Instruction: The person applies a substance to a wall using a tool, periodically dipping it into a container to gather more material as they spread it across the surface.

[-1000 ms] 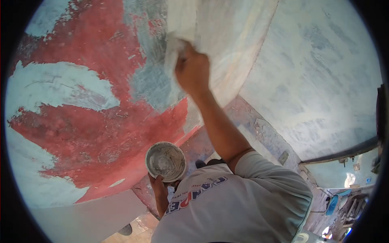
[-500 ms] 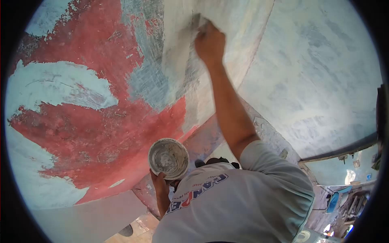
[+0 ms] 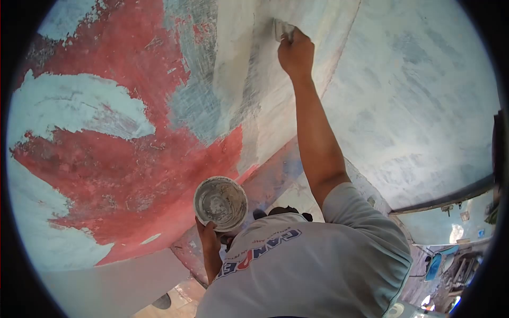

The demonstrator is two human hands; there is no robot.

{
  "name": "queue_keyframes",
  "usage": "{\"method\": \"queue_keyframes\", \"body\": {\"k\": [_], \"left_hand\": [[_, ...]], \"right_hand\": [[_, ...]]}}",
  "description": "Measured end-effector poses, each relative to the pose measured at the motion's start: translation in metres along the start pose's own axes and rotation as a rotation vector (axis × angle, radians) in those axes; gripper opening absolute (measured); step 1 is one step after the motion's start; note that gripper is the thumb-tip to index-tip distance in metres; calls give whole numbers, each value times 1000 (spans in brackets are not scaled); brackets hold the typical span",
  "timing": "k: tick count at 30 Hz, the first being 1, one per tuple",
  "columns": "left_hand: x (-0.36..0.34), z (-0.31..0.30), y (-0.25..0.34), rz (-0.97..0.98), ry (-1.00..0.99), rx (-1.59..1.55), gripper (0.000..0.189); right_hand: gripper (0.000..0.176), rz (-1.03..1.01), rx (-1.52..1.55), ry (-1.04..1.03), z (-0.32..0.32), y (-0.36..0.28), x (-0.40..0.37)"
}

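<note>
My left hand (image 3: 208, 233) is closed on the lower side of a round tub (image 3: 198, 204). Grey-white paste (image 3: 220, 204) coats the inside of the tub, which tilts so its opening faces up toward me. High on the wall, my right hand (image 3: 298, 55) grips a putty knife (image 3: 283, 30); its flat blade lies at the pale wall surface (image 3: 238, 69). The handle is mostly hidden by my fingers. Left of the blade runs a greyish smeared band, and further left the wall is red (image 3: 127, 175) with patchy light-blue paint (image 3: 79, 106).
To the right, a second pale wall (image 3: 408, 106) meets the first at a corner. My grey shirt (image 3: 323, 254) fills the lower middle. Tiled floor (image 3: 183, 297) shows at the bottom. Assorted clutter and a blue object (image 3: 435, 266) lie at the lower right.
My right hand and the putty knife have shifted to the right across the wall. The tub in my left hand has stayed nearly in place.
</note>
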State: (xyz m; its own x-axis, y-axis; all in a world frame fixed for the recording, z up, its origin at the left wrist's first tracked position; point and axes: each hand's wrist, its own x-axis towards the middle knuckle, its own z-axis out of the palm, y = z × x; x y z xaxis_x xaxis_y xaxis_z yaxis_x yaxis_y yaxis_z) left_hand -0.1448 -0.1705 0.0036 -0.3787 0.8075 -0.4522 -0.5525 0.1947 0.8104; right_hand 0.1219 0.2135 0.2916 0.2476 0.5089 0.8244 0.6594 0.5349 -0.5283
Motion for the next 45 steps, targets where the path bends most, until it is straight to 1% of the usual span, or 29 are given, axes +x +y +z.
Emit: {"method": "queue_keyframes", "body": {"k": [2, 3, 4, 5, 8, 9, 11, 12, 13, 15, 17, 19, 21, 23, 27, 28, 30, 31, 32, 33, 34, 35, 36, 38, 39, 40, 42, 44, 45], "left_hand": [[0, -2, -1, 6, 9, -8, 77], [2, -6, -5, 23, -3, -21, 77], [5, -12, -11, 38, -15, -33, 78], [22, -32, -33, 11, 67, 32, 78], [8, 1, -4, 18, 18, 23, 78], [8, 4, 0, -5, 26, 31, 77], [6, 9, 8, -12, 12, 41, 77], [5, 10, 10, -18, -1, 43, 77], [5, 9, 10, -10, 4, 35, 77], [3, 0, 4, -4, -4, -3, 78], [12, -29, -25, 65, -22, -102, 79], [16, -42, -38, 130, -36, -204, 80], [9, -50, -46, 110, 1, -168, 80], [11, -51, -48, 102, 24, -131, 80], [10, -50, -50, 77, 57, -45, 81], [13, -51, -47, 82, 62, -23, 81], [20, -54, -36, 98, 77, 19, 81], [24, -55, -31, 109, 85, 35, 81], [18, -52, -29, 68, 138, -14, 81], [5, -35, -15, 71, 144, -24, 81], [-9, -18, 0, 74, 146, -66, 80], [-20, -9, 8, 73, 147, -105, 80], [-21, -20, -1, 68, 154, -107, 80], [-10, -44, -18, 2, 123, -51, 80], [-15, -30, -6, 11, 126, -57, 80], [-24, -18, 5, 31, 143, -19, 79], [-30, -10, 13, 50, 163, 25, 78], [-21, -12, 5, 67, 140, 14, 78], [-19, -15, -2, 69, 128, 12, 78]], "right_hand": [[25, 17, -2, -32, 19, -18, -27], [41, -30, -13, -95, 33, -28, -50], [48, 24, -15, -223, 23, -71, -69], [51, -38, 36, -195, 30, -90, -95], [55, -168, 365, -179, 26, -129, -133], [43, -170, 388, -298, 14, -127, -126], [20, 60, 516, -278, 12, -100, -112], [9, 101, 426, -186, 10, -80, -97], [9, 210, 287, -114, 1, -72, -79], [10, 157, 197, 9, -2, -52, -55], [10, 99, 134, -5, 9, -52, -58], [41, -53, 58, -34, 27, -70, -70], [51, 40, 1, -152, 45, -120, -95], [57, -159, 135, -68, 63, -167, -129], [52, -303, 540, -335, 24, -220, -172], [47, -248, 647, -542, 15, -214, -173], [42, -135, 625, -500, 13, -180, -163], [33, -71, 443, -343, 20, -154, -154], [27, -12, 393, -237, 10, -129, -128], [14, 117, 334, -194, 4, -102, -108], [7, 178, 139, -91, 4, -78, -88], [8, 63, 40, 10, 10, -50, -75], [10, 172, 52, -45, 8, -43, -65], [8, 156, 91, -23, 15, -57, -69], [7, 141, 131, 1, 21, -69, -73], [20, 83, 169, -17, 28, -86, -86], [42, 102, 138, -229, 24, -139, -114], [62, -106, 358, -202, 39, -167, -149], [65, -141, 426, -199, 39, -179, -158]]}}
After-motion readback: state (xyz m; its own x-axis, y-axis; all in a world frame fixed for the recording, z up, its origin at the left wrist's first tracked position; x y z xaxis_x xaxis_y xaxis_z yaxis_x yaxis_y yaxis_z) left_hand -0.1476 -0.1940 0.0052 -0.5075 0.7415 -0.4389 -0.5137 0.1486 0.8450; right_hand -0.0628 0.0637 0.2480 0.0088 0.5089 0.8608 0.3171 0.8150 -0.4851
